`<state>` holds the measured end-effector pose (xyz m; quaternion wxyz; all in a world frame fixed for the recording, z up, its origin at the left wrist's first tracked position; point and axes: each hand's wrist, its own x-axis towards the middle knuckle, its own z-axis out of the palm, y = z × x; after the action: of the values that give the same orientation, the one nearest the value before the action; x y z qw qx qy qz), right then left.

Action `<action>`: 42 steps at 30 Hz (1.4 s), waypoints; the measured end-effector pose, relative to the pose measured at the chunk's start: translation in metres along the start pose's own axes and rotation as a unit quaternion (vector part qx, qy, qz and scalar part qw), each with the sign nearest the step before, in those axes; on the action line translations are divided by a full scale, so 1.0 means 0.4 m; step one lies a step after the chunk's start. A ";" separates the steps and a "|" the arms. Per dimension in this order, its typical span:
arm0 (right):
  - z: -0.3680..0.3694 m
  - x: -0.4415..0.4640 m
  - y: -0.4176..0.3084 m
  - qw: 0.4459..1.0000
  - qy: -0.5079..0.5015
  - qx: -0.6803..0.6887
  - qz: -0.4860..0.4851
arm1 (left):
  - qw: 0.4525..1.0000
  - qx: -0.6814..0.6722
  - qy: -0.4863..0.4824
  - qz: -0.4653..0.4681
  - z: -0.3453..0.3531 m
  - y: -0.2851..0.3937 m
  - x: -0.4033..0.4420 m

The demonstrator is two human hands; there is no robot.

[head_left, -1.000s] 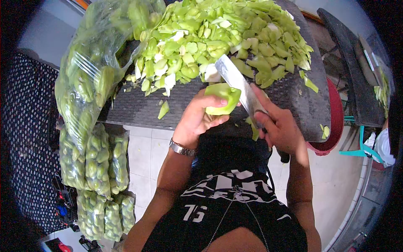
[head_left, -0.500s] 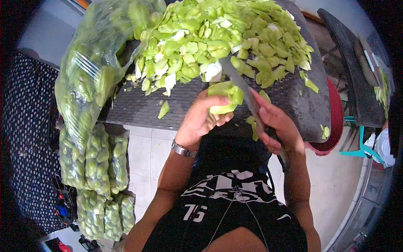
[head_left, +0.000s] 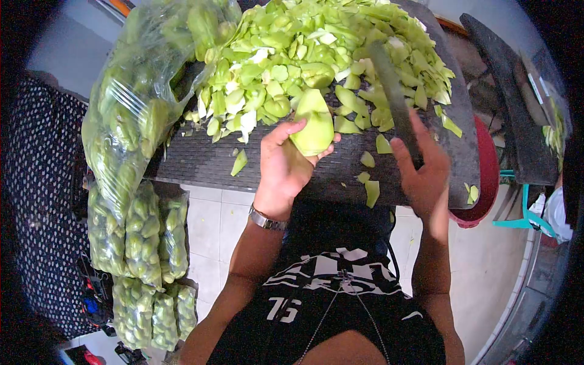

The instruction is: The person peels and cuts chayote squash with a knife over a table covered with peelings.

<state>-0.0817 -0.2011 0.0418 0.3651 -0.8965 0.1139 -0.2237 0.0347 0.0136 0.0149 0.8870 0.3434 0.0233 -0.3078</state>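
Note:
My left hand (head_left: 288,159) is wrapped round a pale green peeled chayote (head_left: 314,125), held upright over the front of the dark table (head_left: 201,159). To its right, my right hand (head_left: 426,167) grips a knife (head_left: 394,91); the blade points away from me and is blurred, clear of the chayote. Beyond both hands lies a wide heap of green peelings and slices (head_left: 340,36). A few loose pieces (head_left: 372,193) rest on the table between my hands.
A clear plastic bag of whole chayotes (head_left: 131,109) leans over the table's left side. Packed bags (head_left: 143,234) stand below it. A red tub (head_left: 483,176) and a turquoise stool (head_left: 524,210) are at the right, near a dark panel (head_left: 511,97).
The knife has moved away from the chayote, up and to the right. My left hand has turned the chayote more upright. More loose pieces show on the table between my hands.

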 end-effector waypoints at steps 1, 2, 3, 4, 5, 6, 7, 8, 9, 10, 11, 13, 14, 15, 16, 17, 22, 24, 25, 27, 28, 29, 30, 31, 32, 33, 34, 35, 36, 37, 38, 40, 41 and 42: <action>-0.002 0.000 -0.022 1.000 -0.004 0.005 -0.019 | 1.000 -0.011 -0.012 -0.002 -0.003 -0.001 -0.002; -0.005 0.000 -0.029 1.000 -0.021 0.007 -0.008 | 0.999 -0.026 -0.022 -0.009 -0.003 -0.002 -0.004; -0.008 0.000 -0.036 0.999 -0.038 0.009 0.004 | 0.998 -0.041 -0.033 -0.016 -0.002 -0.004 -0.005; -0.011 0.000 -0.036 0.997 -0.068 0.006 0.046 | 0.997 -0.056 -0.045 -0.021 0.000 -0.004 -0.005; -0.014 0.002 -0.038 0.991 -0.097 0.004 0.087 | 0.997 -0.052 -0.049 -0.026 0.002 -0.006 -0.005; -0.015 0.005 -0.041 0.990 -0.102 0.009 0.095 | 0.997 -0.047 -0.052 -0.031 0.003 -0.008 -0.006; -0.016 0.007 -0.043 0.989 -0.108 0.015 0.104 | 0.997 -0.043 -0.054 -0.036 0.003 -0.010 -0.008; -0.017 0.008 -0.044 0.987 -0.114 0.020 0.114 | 0.995 -0.051 -0.080 -0.045 -0.008 -0.010 -0.005; -0.013 0.006 -0.036 0.989 -0.105 0.035 0.097 | 0.991 -0.058 -0.105 -0.055 -0.019 -0.009 0.001; -0.005 0.002 -0.022 0.991 -0.095 0.050 0.080 | 0.987 -0.065 -0.130 -0.065 -0.026 -0.009 0.005; 0.000 -0.001 -0.015 0.992 -0.086 0.065 0.062 | 0.992 -0.071 -0.086 -0.060 -0.029 -0.014 0.005; -0.004 -0.004 -0.024 0.990 -0.098 0.082 0.067 | 0.995 -0.083 0.002 -0.049 -0.007 -0.019 0.003; -0.008 -0.006 -0.031 0.988 -0.104 0.090 0.069 | 0.997 -0.062 0.014 -0.033 0.002 -0.023 0.004; -0.014 -0.005 -0.040 0.986 -0.122 0.083 0.083 | 0.999 -0.041 0.026 -0.017 0.012 -0.027 0.005; -0.021 -0.004 -0.051 0.982 -0.141 0.076 0.098 | 0.999 -0.021 0.038 0.000 0.017 -0.029 0.005; -0.024 -0.004 -0.058 0.978 -0.160 0.069 0.112 | 1.000 -0.009 0.020 -0.010 0.017 -0.027 0.003; -0.019 -0.022 -0.081 0.974 -0.169 0.112 0.099 | 0.994 -0.093 0.023 -0.056 0.029 -0.026 0.011; -0.016 -0.030 -0.094 0.965 -0.186 0.141 0.122 | 0.990 -0.122 0.034 -0.061 0.021 -0.033 0.028; -0.012 -0.036 -0.094 0.960 -0.191 0.157 0.129 | 0.988 -0.137 0.039 -0.064 0.015 -0.038 0.040; -0.004 -0.044 -0.088 0.961 -0.195 0.163 0.111 | 0.987 -0.141 0.053 -0.051 0.003 -0.049 0.066; 0.001 -0.047 -0.084 0.965 -0.195 0.153 0.085 | 0.987 -0.143 0.060 -0.044 0.001 -0.054 0.074; 0.002 -0.048 -0.087 0.967 -0.193 0.149 0.075 | 0.989 -0.127 0.061 -0.039 0.002 -0.061 0.079; 0.002 -0.050 -0.091 0.969 -0.191 0.145 0.066 | 0.991 -0.111 0.063 -0.034 0.010 -0.066 0.079; 0.003 -0.053 -0.107 0.968 -0.189 0.149 0.073 | 0.993 -0.096 0.067 -0.030 0.018 -0.070 0.077; 0.005 -0.054 -0.117 0.967 -0.186 0.152 0.080 | 0.992 -0.098 0.062 -0.038 0.029 -0.071 0.077; 0.012 -0.056 -0.116 0.966 -0.193 0.153 0.084 | 0.992 -0.101 0.059 -0.047 0.043 -0.070 0.074; 0.022 -0.060 -0.112 0.964 -0.200 0.155 0.088 | 0.991 -0.105 0.056 -0.055 0.061 -0.067 0.068; 0.029 -0.060 -0.109 0.962 -0.207 0.156 0.089 | 0.988 -0.111 0.096 -0.039 0.086 -0.064 0.058; 0.031 -0.059 -0.107 0.961 -0.207 0.166 0.072 | 0.989 -0.117 0.082 -0.036 0.093 -0.059 0.057; 0.031 -0.057 -0.104 0.961 -0.208 0.176 0.055 | 0.989 -0.123 0.069 -0.034 0.096 -0.055 0.058; 0.032 -0.057 -0.102 0.960 -0.208 0.185 0.039 | 0.990 -0.129 0.055 -0.031 0.098 -0.053 0.060; 0.042 -0.054 -0.099 0.956 -0.195 0.216 0.031 | 0.991 -0.120 0.060 -0.020 0.117 -0.050 0.062; 0.045 -0.052 -0.098 0.954 -0.188 0.231 0.027 | 0.991 -0.112 0.071 -0.010 0.131 -0.048 0.058; 0.045 -0.048 -0.097 0.955 -0.192 0.225 0.033 | 0.991 -0.103 0.083 0.000 0.143 -0.045 0.055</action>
<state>-0.0881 -0.1557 0.0517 0.5791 -0.8132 0.0178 -0.0552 0.0328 -0.0442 0.0424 0.9128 0.2743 0.1281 -0.2741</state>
